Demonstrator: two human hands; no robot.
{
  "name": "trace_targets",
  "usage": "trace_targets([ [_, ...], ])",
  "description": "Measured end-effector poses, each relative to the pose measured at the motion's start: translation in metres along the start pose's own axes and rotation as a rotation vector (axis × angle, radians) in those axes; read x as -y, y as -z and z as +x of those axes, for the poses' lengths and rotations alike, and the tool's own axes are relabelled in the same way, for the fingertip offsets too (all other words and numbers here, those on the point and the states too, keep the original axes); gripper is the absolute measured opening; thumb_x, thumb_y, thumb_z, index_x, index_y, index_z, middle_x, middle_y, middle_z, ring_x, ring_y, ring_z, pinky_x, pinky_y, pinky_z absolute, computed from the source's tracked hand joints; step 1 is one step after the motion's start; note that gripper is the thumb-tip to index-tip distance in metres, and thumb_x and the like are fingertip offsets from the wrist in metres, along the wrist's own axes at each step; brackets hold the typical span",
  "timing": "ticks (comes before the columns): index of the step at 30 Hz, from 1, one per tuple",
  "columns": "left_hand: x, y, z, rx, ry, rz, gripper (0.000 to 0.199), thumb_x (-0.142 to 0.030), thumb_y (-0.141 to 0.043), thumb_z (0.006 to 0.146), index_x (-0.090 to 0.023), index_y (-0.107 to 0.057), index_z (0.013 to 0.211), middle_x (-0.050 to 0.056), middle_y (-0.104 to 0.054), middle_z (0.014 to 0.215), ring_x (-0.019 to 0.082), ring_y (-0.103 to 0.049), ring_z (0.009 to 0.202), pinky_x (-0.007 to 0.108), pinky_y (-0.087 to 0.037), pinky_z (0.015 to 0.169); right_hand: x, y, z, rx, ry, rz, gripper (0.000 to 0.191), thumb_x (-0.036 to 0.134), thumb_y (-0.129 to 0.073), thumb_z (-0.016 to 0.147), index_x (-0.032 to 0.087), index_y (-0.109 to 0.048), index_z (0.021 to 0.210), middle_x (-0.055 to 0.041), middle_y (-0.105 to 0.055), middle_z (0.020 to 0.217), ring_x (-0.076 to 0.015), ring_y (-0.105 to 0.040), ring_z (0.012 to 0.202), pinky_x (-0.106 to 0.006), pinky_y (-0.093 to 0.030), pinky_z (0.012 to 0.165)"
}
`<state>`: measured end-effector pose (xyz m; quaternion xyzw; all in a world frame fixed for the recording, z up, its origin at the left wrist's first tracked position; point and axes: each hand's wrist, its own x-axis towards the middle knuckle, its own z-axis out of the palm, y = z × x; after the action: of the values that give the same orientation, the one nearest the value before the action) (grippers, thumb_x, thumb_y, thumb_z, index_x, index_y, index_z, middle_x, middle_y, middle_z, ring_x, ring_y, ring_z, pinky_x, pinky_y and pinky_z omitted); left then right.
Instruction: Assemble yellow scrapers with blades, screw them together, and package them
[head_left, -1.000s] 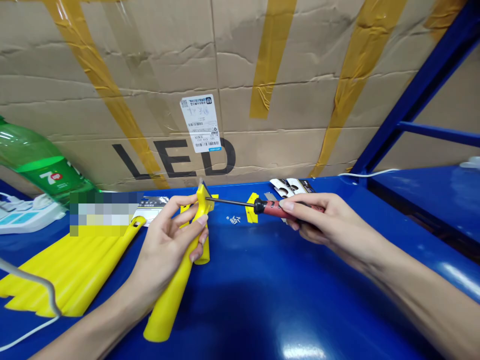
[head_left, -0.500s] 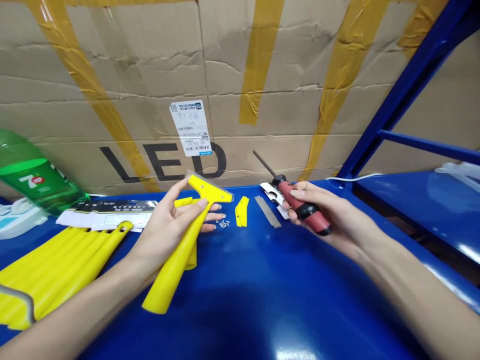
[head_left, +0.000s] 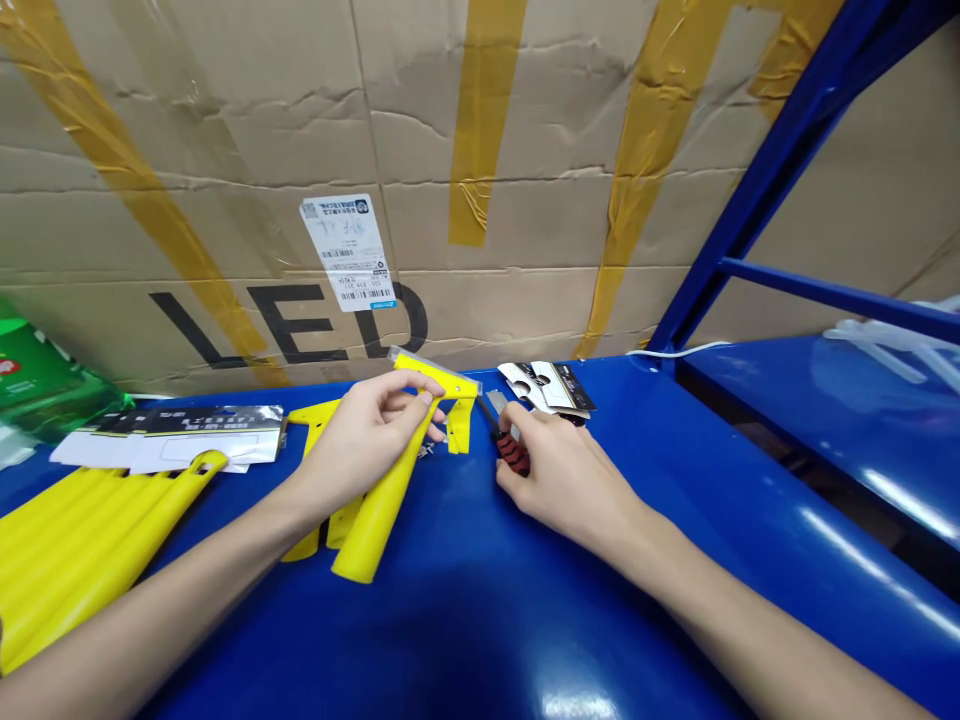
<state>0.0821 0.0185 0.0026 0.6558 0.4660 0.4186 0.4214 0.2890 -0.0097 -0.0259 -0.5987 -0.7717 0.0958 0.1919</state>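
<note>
My left hand (head_left: 375, 430) is closed around the neck of a yellow scraper (head_left: 384, 505), its wide head pointing up and away, its handle toward me. A clear strip lines the head's far edge. Low over the table, my right hand (head_left: 574, 470) grips a screwdriver (head_left: 513, 453) with a red and black handle; its shaft points up and left toward the scraper head. A small yellow piece (head_left: 459, 430) lies behind the scraper head. Small screws (head_left: 426, 450) show partly beside my left fingers. The flat metal blade (head_left: 495, 400) is mostly hidden behind the screwdriver and my right hand.
Several yellow handles (head_left: 97, 530) and black-and-white packaging cards (head_left: 187, 435) lie at left, near a green bottle (head_left: 52, 375). More yellow parts (head_left: 311, 430) lie under my left arm. A torn card (head_left: 555, 390) sits behind my right hand. A large cardboard box (head_left: 420, 240) and blue frame (head_left: 739, 230) stand behind.
My right hand has lowered the screwdriver toward the table and turned palm down. My left hand still holds the scraper, now a little nearer the small yellow piece. The view has shifted right.
</note>
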Motion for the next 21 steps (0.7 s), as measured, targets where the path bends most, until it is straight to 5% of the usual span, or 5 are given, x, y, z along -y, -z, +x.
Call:
trace_targets([
  [4, -0.001, -0.004, 0.006, 0.01, 0.012, -0.024, 0.022, -0.039, -0.07, 0.089, -0.018, -0.07, 0.097, 0.006, -0.075, 0.073, 0.022, -0.073, 0.068, 0.03, -0.057, 0.065, -0.009, 0.009, 0.008, -0.098, 0.011, -0.036, 0.03, 0.05, -0.057, 0.093, 0.022, -0.063, 0.089, -0.0071, -0.07, 0.088, -0.023, -0.064, 0.076, -0.031, -0.041, 0.066],
  [7, -0.004, -0.008, 0.008, 0.024, 0.023, -0.028, 0.023, -0.038, -0.072, 0.087, -0.018, -0.073, 0.099, 0.007, -0.075, 0.074, 0.022, -0.071, 0.064, 0.03, -0.054, 0.058, -0.034, 0.019, 0.019, -0.299, -0.032, -0.091, 0.027, 0.038, -0.05, 0.098, 0.019, -0.068, 0.098, -0.0102, -0.072, 0.096, -0.0263, -0.066, 0.092, -0.033, -0.045, 0.076],
  [10, -0.005, -0.013, 0.008, 0.069, 0.054, -0.043, 0.025, -0.038, -0.073, 0.086, -0.018, -0.073, 0.1, 0.008, -0.077, 0.079, 0.022, -0.071, 0.069, 0.029, -0.053, 0.061, -0.059, 0.023, 0.028, -0.168, -0.036, -0.142, 0.038, 0.023, -0.054, 0.09, 0.018, -0.068, 0.125, -0.0131, -0.072, 0.118, -0.0297, -0.067, 0.105, -0.036, -0.048, 0.085],
  [14, -0.005, -0.019, 0.009, 0.098, 0.082, -0.008, 0.023, -0.039, -0.068, 0.09, -0.019, -0.071, 0.103, 0.007, -0.078, 0.085, 0.021, -0.073, 0.077, 0.027, -0.053, 0.066, -0.072, 0.023, 0.031, 0.011, -0.029, -0.134, 0.045, 0.023, -0.052, 0.091, 0.022, -0.069, 0.133, -0.0128, -0.058, 0.148, -0.0332, -0.059, 0.129, -0.043, -0.045, 0.105],
  [21, -0.002, -0.023, 0.006, 0.143, 0.092, 0.017, 0.023, -0.04, -0.065, 0.093, -0.021, -0.068, 0.106, 0.007, -0.08, 0.093, 0.022, -0.075, 0.084, 0.031, -0.054, 0.073, -0.074, 0.022, 0.036, 0.04, -0.055, -0.205, 0.051, 0.028, -0.038, 0.1, 0.02, -0.059, 0.146, -0.0139, -0.051, 0.155, -0.0364, -0.055, 0.134, -0.049, -0.044, 0.107],
])
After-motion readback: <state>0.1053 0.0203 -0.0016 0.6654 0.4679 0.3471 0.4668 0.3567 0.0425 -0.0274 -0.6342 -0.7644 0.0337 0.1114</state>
